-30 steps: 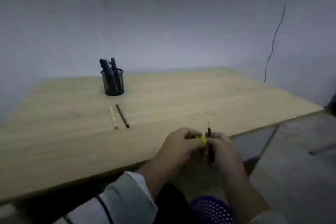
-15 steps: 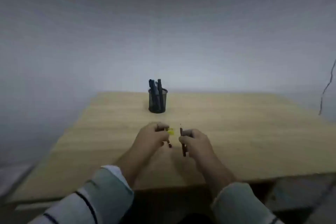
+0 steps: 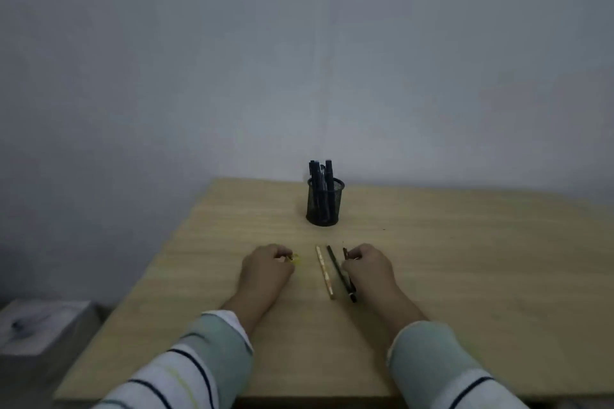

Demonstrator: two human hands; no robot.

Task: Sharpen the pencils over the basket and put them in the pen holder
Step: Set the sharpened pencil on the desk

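Observation:
My left hand (image 3: 265, 267) rests on the wooden table (image 3: 465, 259), fingers closed on a small yellow sharpener (image 3: 295, 258). My right hand (image 3: 367, 267) is closed on a dark pencil (image 3: 345, 254) whose tip sticks up past the fingers. Between the hands lie a light tan pencil (image 3: 324, 272) and a black pencil (image 3: 339, 271), side by side, pointing away from me. The black mesh pen holder (image 3: 324, 206) stands farther back with several dark pens in it. The basket is out of view.
A grey wall rises behind the table. A pale box (image 3: 36, 325) sits on the floor at the lower left, beyond the table's left edge. Bare wood stretches to the right of my right hand.
The view swung left from beside the table's edge, where the purple basket showed below. Both hands moved apart and settled on the tabletop either side of the two loose pencils.

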